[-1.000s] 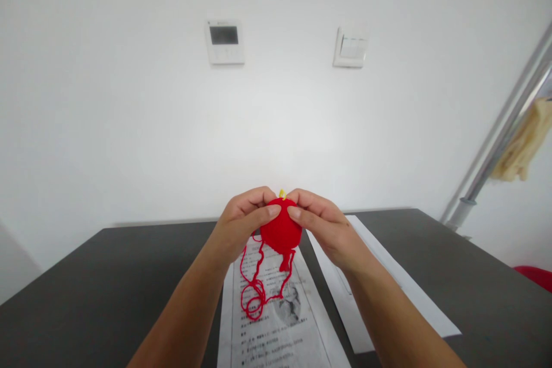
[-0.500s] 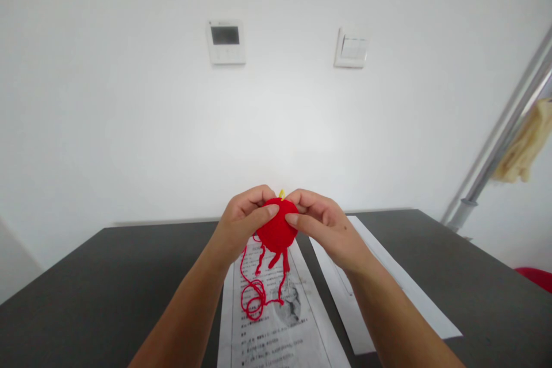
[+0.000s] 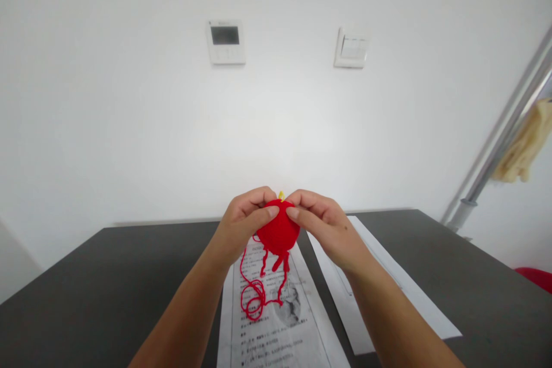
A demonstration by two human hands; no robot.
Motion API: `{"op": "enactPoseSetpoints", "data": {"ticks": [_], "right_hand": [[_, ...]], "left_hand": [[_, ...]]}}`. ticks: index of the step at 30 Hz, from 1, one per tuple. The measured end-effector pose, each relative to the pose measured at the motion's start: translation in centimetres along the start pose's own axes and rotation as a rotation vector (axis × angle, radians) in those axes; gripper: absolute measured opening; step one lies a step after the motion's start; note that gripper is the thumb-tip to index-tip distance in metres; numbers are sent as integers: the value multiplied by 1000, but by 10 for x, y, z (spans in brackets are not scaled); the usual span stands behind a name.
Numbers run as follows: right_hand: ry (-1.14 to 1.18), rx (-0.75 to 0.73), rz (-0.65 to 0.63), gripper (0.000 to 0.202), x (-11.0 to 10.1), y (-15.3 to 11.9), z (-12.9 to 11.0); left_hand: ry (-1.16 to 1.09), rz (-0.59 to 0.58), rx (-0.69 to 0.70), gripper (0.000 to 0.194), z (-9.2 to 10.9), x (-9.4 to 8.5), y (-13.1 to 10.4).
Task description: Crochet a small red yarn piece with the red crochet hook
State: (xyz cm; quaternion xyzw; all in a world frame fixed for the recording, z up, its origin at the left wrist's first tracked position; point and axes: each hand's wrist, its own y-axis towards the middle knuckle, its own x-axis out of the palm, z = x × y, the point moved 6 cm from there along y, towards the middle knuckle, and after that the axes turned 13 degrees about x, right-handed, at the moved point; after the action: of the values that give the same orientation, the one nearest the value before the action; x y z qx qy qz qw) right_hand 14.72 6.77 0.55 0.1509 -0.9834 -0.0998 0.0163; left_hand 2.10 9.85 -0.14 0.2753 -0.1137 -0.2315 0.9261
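A round red crocheted piece (image 3: 279,232) is held up between both hands above the table. A small yellow loop (image 3: 282,195) stands at its top, and red yarn ends dangle from its underside. My left hand (image 3: 245,219) grips the upper left edge, thumb on the front and fingers behind. On the upper right edge, my right hand (image 3: 321,221) pinches in the same way. Loose red yarn (image 3: 253,301) lies coiled on the printed sheet (image 3: 276,345) below. The fingertips behind the piece are hidden.
A second white sheet (image 3: 360,322) lies to the right on the dark table (image 3: 164,264). Behind the table rises a white wall with a thermostat panel (image 3: 226,42) and a switch (image 3: 351,49). A metal pole (image 3: 495,161) leans at the right, near a yellowish cloth (image 3: 524,144).
My right thumb has shifted slightly up on the crocheted piece. The piece has tilted a little, and its dangling yarn ends have swung slightly right and down.
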Motion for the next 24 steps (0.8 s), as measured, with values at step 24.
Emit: {"op": "enactPoseSetpoints", "data": {"ticks": [24], "right_hand": [[22,35,-17,13,1,0,1]], "left_hand": [[29,-22,3,28,0,0,-1]]}}
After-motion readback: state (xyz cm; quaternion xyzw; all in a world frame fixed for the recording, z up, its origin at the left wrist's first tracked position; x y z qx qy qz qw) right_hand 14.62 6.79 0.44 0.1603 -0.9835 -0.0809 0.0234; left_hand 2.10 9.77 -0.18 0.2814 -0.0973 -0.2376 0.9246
